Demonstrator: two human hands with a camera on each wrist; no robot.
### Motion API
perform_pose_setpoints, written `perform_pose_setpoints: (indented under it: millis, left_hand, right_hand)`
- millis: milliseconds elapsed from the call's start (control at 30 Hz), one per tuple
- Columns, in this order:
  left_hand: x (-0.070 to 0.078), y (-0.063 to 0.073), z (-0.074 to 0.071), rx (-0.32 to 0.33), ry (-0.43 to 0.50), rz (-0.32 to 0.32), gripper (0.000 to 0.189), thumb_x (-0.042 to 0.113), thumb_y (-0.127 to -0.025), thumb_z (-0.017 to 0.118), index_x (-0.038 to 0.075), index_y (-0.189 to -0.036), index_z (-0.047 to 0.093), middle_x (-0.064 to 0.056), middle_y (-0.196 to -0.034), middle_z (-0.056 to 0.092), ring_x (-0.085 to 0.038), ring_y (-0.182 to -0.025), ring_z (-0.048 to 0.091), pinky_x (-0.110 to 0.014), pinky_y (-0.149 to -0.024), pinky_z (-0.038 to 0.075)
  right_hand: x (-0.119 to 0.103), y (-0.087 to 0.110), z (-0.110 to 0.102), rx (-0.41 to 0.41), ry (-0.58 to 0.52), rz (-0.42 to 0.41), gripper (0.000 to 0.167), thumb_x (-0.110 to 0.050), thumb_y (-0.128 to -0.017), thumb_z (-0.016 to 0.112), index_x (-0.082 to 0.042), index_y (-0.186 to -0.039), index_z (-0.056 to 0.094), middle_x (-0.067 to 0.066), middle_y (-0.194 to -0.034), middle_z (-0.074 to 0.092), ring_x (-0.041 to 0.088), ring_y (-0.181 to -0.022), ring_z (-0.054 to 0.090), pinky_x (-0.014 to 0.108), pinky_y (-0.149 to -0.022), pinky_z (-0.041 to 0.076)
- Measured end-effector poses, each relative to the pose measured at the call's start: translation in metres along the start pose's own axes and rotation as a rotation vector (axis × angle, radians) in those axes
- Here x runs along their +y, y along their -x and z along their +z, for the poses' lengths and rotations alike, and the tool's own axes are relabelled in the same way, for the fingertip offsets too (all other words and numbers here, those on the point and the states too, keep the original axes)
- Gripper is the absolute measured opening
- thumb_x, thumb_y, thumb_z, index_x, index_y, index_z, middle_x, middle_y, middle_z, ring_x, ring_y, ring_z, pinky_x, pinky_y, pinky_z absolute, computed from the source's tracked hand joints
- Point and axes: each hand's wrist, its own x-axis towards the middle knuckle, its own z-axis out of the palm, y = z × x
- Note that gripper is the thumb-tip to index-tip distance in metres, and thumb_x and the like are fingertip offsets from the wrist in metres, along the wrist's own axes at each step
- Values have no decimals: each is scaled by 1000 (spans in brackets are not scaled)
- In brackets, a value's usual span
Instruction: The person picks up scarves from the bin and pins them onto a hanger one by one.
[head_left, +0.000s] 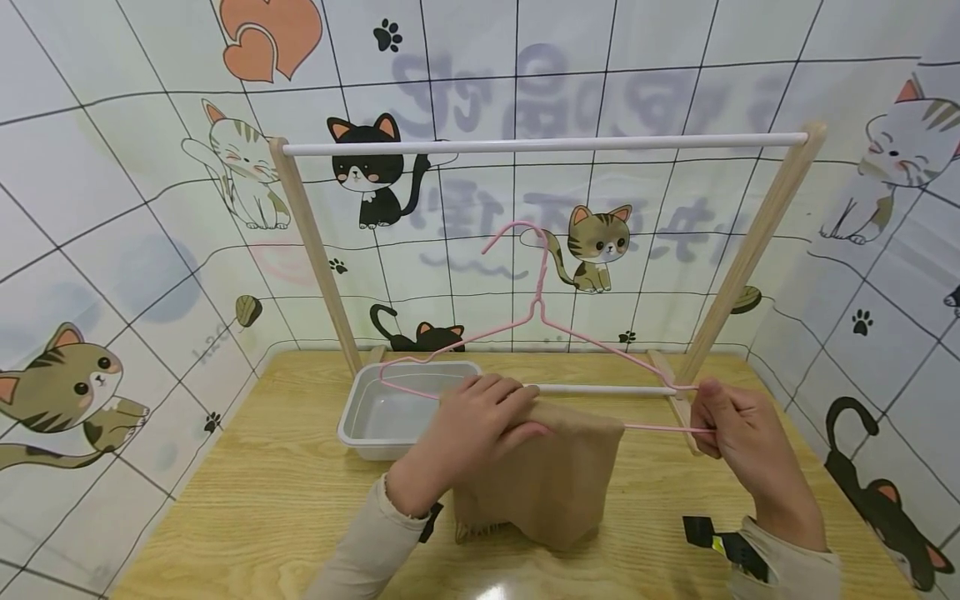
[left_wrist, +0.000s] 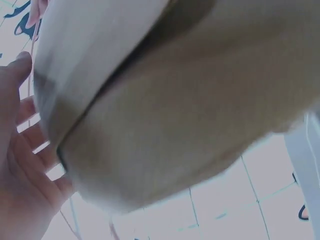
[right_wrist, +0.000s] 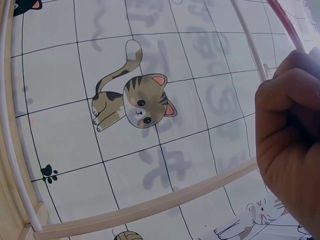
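Note:
A pink wire clothes hanger [head_left: 542,283] is held up over the table, its hook upward. Over its bottom bar hangs a folded brown scarf [head_left: 551,483], with fringe showing at its lower left. My left hand [head_left: 480,421] rests on the scarf's upper left part at the bar. In the left wrist view the fingers [left_wrist: 37,137] lie fairly straight against the scarf, their tips hidden behind it, and the thumb stands apart. At the hanger's right end my right hand [head_left: 742,437] grips the wire with curled fingers; the right wrist view shows the bent fingers from the side.
A drying rack with wooden legs [head_left: 318,258] and a white top rail [head_left: 547,145] stands behind the hanger. A white plastic basin [head_left: 375,417] sits at the rack's left foot on the wooden table [head_left: 247,492]. Cat-printed cloth walls surround the table.

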Motion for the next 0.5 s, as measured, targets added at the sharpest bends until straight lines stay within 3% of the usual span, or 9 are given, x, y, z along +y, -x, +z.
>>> perform_pose_setpoints:
  millis: [267,500]
  left_hand:
    - [-16,11,-30,109,25,-42,39,39,-103,59,7,-122,71,-5,-116,71,-23,-114,65,-38,-107,47]
    - [-31,20,-55,236,1,-83,48,44,-106,50,5,-126,69,-9,-120,70,-29,-115,64,-45,-99,52]
  right_hand:
    - [-2,0,0,10,-4,1,51,-14,-112,33,-5,-62,39,2,-50,40,19,-41,38,33,-39,30]
    - [-1,0,0,16,-5,-1,50,-14,-112,33,-5,-63,38,2,-51,39,19,-41,38,33,-39,30]
